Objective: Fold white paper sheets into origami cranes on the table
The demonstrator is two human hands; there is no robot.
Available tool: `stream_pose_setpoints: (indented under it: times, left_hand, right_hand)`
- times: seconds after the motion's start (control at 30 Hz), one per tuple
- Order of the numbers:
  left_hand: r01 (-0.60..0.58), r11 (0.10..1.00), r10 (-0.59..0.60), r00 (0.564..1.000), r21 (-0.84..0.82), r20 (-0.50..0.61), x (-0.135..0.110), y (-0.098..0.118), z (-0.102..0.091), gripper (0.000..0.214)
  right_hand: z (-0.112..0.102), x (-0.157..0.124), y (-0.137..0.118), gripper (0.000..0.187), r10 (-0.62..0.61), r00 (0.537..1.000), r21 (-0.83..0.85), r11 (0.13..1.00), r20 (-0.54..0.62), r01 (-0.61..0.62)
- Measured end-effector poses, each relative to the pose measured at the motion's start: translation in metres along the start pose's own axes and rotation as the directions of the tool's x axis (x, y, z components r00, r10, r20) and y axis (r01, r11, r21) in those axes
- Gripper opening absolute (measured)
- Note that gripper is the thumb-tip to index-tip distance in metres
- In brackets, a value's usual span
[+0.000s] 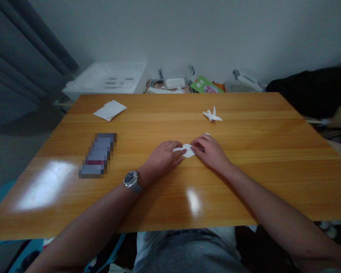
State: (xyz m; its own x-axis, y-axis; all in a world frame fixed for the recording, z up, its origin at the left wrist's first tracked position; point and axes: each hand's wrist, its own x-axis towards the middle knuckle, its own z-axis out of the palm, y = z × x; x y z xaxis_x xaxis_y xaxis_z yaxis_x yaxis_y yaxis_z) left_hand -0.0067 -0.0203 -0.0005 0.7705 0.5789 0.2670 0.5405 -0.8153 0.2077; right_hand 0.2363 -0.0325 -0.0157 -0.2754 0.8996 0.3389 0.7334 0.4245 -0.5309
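Observation:
A small folded piece of white paper (188, 151) lies on the wooden table between my two hands. My left hand (167, 156) pinches its left end, the thumb lying over the near side of the paper. On the opposite end, the fingertips of my right hand (211, 152) close on the paper's right edge. Part of the paper is hidden under the fingers of both hands. A bit of white shows just beyond the right hand's knuckles. Farther back, a finished white paper crane (212, 115) stands with its wings spread.
White paper sheets (110, 110) are stacked at the table's far left. A blurred-out phone (99, 155) lies nearer on the left. Past the far edge of the table (272, 182) are a white plastic tray (113, 77), a green booklet (206, 84), and a dark cloth heap (312, 89) at right.

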Motion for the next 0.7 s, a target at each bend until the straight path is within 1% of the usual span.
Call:
stream_pose_setpoints:
  times: [0.07, 0.13, 0.23, 0.37, 0.57, 0.7]
  left_hand:
    - [0.001, 1.0, -0.001, 1.0, 0.0, 0.003, 0.0, 0.0, 0.0, 0.03]
    - [0.003, 1.0, -0.003, 1.0, 0.0, -0.004, 0.001, 0.0, 0.001, 0.03]
    - [0.003, 1.0, -0.003, 1.0, 0.001, -0.015, 0.001, 0.001, 0.001, 0.031]
    - [-0.001, 1.0, 0.001, 1.0, 0.011, -0.02, 0.0, 0.0, 0.003, 0.03]
    - [-0.022, 1.0, 0.023, 0.999, 0.019, -0.045, 0.001, 0.002, 0.003, 0.03]
    - [-0.035, 0.999, 0.035, 0.999, -0.01, -0.041, 0.002, 0.002, 0.004, 0.031]
  right_hand:
    - [-0.003, 0.0, -0.001, 0.011, -0.038, 0.999, -0.008, 0.999, -0.001, 0.038]
    - [-0.007, -0.001, -0.003, 0.014, -0.11, 0.994, -0.012, 0.994, 0.013, 0.11]
    - [-0.013, -0.003, -0.004, 0.016, -0.219, 0.973, 0.003, 0.976, 0.073, 0.22]
    - [-0.015, -0.007, 0.0, 0.015, -0.3, 0.943, 0.03, 0.954, 0.142, 0.298]
    - [-0.013, -0.004, 0.001, 0.016, -0.322, 0.933, 0.041, 0.947, 0.161, 0.319]
    - [-0.013, -0.003, 0.0, 0.016, -0.325, 0.931, 0.052, 0.946, 0.167, 0.321]
